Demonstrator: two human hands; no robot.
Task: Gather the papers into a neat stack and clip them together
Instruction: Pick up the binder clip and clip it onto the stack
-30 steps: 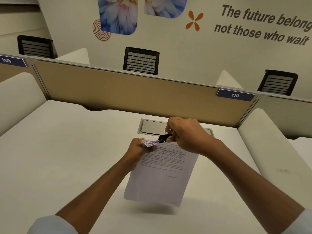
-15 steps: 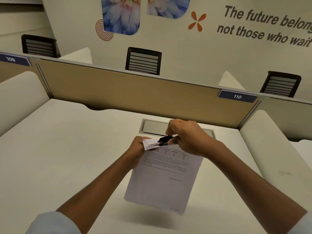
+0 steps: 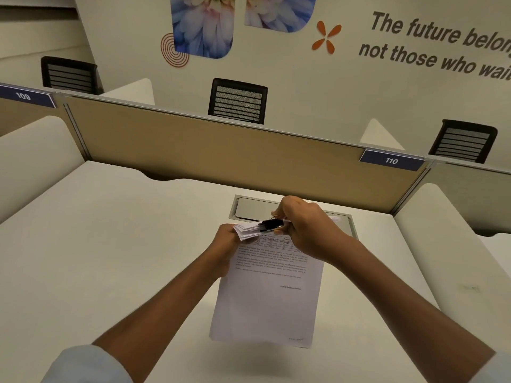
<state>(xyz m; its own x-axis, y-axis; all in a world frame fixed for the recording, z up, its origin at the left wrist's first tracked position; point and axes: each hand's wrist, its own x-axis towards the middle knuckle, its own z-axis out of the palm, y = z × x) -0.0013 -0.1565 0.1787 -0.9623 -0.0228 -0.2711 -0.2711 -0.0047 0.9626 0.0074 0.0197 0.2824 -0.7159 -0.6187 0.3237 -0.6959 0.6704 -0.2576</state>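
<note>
Spanning the lower view, the white counter (image 3: pixel 96 244) lies beneath both grips, with a recessed cable hatch (image 3: pixel 249 208) just beyond them. The stack of papers (image 3: pixel 265 299) hangs clear of the counter, its printed face up and its free end below the grips, toward the person. The left hand (image 3: pixel 225 241) pinches the stack's upper left edge, fingers closed on the sheets. The right hand (image 3: pixel 304 225) pinches the black binder clip (image 3: pixel 271 224) at the stack's top edge, just beside the left grip. The clip's jaw touches the fanned sheet edges.
</note>
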